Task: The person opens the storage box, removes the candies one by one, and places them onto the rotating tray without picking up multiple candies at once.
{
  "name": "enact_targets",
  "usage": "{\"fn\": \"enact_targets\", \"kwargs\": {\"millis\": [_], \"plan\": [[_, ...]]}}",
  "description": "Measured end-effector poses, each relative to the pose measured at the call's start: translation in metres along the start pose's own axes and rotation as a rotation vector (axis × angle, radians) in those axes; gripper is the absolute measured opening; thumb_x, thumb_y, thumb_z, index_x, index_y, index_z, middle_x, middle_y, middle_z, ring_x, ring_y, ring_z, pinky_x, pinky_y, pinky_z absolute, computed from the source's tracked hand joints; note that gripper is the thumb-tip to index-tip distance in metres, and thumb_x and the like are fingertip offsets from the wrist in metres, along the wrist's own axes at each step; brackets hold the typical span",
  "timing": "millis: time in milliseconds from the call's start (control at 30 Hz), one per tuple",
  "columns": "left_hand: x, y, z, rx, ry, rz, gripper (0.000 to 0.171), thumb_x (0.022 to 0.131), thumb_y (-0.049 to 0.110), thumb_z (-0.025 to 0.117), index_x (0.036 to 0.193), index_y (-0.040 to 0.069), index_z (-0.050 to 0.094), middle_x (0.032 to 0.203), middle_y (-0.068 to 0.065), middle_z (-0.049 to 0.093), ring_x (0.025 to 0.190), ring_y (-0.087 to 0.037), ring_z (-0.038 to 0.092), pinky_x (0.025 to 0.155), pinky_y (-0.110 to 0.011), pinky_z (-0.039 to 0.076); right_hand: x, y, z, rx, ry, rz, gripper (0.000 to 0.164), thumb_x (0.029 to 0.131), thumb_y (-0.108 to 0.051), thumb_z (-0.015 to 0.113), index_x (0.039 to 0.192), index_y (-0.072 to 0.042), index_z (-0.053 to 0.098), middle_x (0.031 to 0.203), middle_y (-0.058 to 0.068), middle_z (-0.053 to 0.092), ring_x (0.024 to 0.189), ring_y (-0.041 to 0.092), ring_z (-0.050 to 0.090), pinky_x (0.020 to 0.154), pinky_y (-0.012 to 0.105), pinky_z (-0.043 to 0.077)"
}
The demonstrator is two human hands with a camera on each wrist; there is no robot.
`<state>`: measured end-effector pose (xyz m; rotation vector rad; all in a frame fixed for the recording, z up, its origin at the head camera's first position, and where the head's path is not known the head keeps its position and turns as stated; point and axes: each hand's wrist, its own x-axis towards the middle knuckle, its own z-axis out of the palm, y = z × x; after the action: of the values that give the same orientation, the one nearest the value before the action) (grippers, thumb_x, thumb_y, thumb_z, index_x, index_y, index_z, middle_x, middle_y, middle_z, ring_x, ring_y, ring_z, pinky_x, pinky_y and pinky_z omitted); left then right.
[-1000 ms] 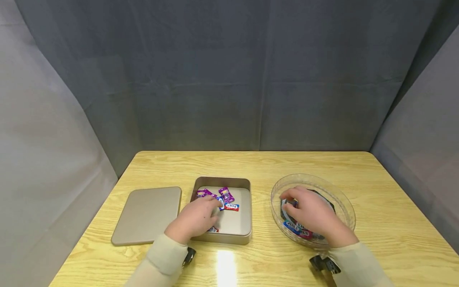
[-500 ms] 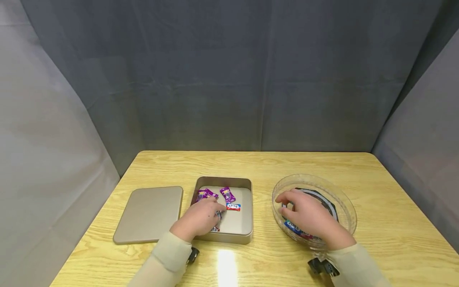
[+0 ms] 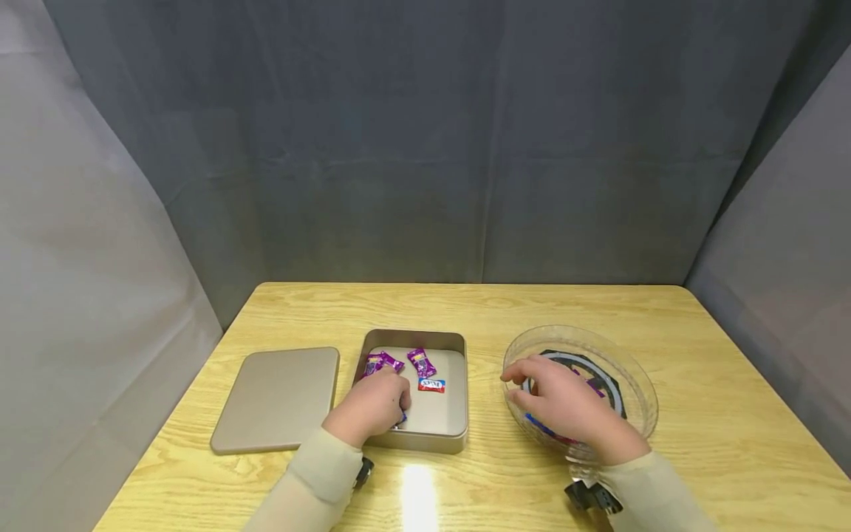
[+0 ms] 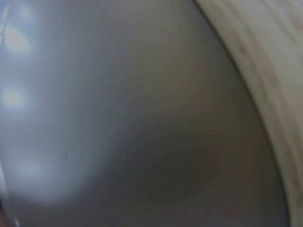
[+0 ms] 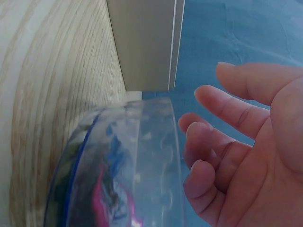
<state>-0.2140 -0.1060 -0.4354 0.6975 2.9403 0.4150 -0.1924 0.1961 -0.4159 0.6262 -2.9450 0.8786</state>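
In the head view, my left hand (image 3: 372,406) reaches into the square metal tin (image 3: 452,442), its fingers curled down at the near left. They pinch a blue-wrapped candy (image 3: 401,420); the fingertips themselves are hidden. Purple-wrapped candies (image 3: 421,363) and a red-and-blue one (image 3: 431,385) lie further back in the tin. Over the clear round bowl (image 3: 641,391), my right hand (image 3: 565,399) hovers with loosely bent fingers. The right wrist view shows nothing between those fingers. Candies, pink ones (image 5: 113,203) among them, show through the bowl's wall.
A flat metal lid (image 3: 275,399) lies left of the tin on the wooden table (image 3: 485,473). Inside the bowl is a dark angular piece with a pale ring (image 3: 614,391). Grey curtains (image 3: 372,148) surround the table. Blurred tin wall (image 4: 142,94) fills most of the left wrist view.
My left hand has drawn the blue-wrapped candy toward the tin's near left, its fingers curling more. My right hand has shifted slightly left over the bowl, uncovering a purple wrapper there.
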Motion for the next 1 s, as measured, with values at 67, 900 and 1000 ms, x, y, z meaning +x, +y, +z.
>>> {"fn": "enact_targets", "kwargs": {"millis": [67, 900, 1000], "plan": [[0.0, 0.0, 0.0, -0.005, -0.01, -0.015, 0.021, 0.07, -0.007, 0.065, 0.078, 0.013, 0.067, 0.086, 0.0, 0.061, 0.089, -0.016, 0.052, 0.076, -0.034, 0.049, 0.001, -0.002, 0.002, -0.002, -0.001, -0.016, 0.017, 0.09, -0.025, 0.065, 0.107, -0.025, 0.064, 0.098, -0.006, 0.059, 0.07, 0.009, 0.05, 0.063, 0.033, 0.047], [-0.015, 0.026, -0.022, 0.06, 0.106, 0.068, 0.015, 0.089, 0.029, 0.067, 0.086, 0.025, 0.053, 0.074, 0.015, 0.052, 0.062, -0.005, 0.048, 0.057, -0.029, 0.045, 0.002, -0.04, 0.004, 0.031, 0.001, -0.136, 0.021, 0.09, -0.029, 0.065, 0.11, -0.032, 0.061, 0.095, -0.016, 0.058, 0.072, 0.004, 0.051, 0.064, 0.029, 0.049], [-0.018, 0.036, -0.027, 0.007, 0.148, 0.116, 0.017, 0.089, 0.028, 0.067, 0.088, 0.025, 0.051, 0.072, 0.015, 0.053, 0.06, -0.006, 0.048, 0.054, -0.028, 0.044, 0.002, -0.045, 0.006, 0.065, 0.024, -0.138, 0.024, 0.089, -0.025, 0.067, 0.111, -0.032, 0.06, 0.095, -0.015, 0.058, 0.07, 0.005, 0.053, 0.062, 0.029, 0.049]]}}
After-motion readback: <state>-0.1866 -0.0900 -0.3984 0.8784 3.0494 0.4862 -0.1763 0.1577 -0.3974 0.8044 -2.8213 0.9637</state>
